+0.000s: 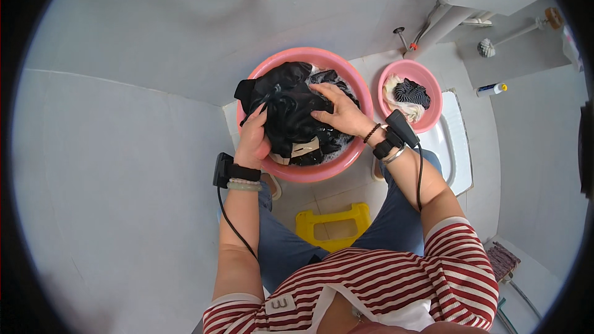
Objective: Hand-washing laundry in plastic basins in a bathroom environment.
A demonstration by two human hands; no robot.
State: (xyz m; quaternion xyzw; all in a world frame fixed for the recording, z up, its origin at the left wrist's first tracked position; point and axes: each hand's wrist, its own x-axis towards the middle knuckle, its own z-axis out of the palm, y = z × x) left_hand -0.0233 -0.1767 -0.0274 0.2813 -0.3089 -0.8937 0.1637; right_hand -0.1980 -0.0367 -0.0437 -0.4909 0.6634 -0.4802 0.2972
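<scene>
Head view: nearest sits a yellow plastic stool [331, 245]; beyond, the left hand [253, 139] loosely grips wet black cloth garments [284, 102] while the right hand [340, 113] rests spread wide on them, inside a large round pink plastic basin [309, 175]. White suds [341, 151] suggest they're unrinsed, work only partway. Farther, pale and striped garments [411, 93] fill a smaller pink basin [435, 104], finished or waiting, I can't tell.

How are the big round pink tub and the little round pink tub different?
The big round pink tub is wider; the little round pink tub is narrower. The big tub holds wet black clothes and white suds; the little tub holds cream cloth and a dark striped cloth. The left hand and right hand are over the big tub; neither touches the little tub. Both tubs are round and pink.
</scene>
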